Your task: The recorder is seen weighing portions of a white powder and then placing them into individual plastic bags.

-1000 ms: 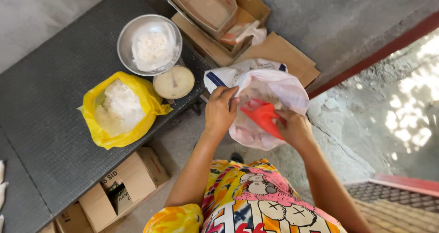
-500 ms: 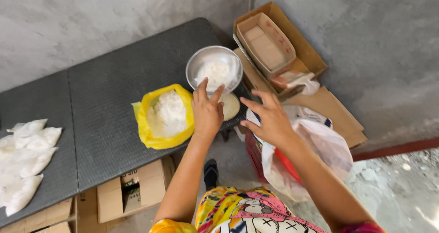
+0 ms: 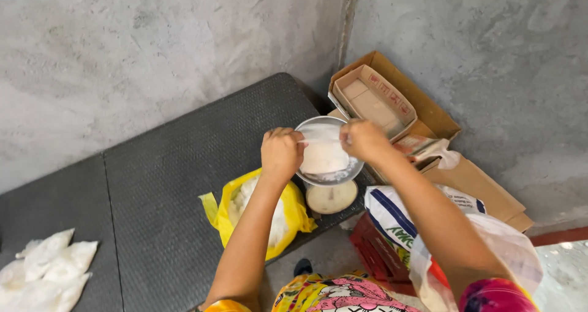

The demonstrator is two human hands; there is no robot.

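Now both hands, left hand [image 3: 282,154] and right hand [image 3: 364,140], pinch clear plastic bag [image 3: 323,149] over metal bowl [image 3: 352,172]; yellow bag [image 3: 297,217] beside.

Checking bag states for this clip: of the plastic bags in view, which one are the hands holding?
The small clear bag, stretched between left hand and right hand over the metal bowl. The yellow bag and white filled bags lie untouched on the table.

The person wears a bright garment [image 3: 343,293] printed in yellow, pink and orange with cartoon figures; both forearms are bare, unsleeved.
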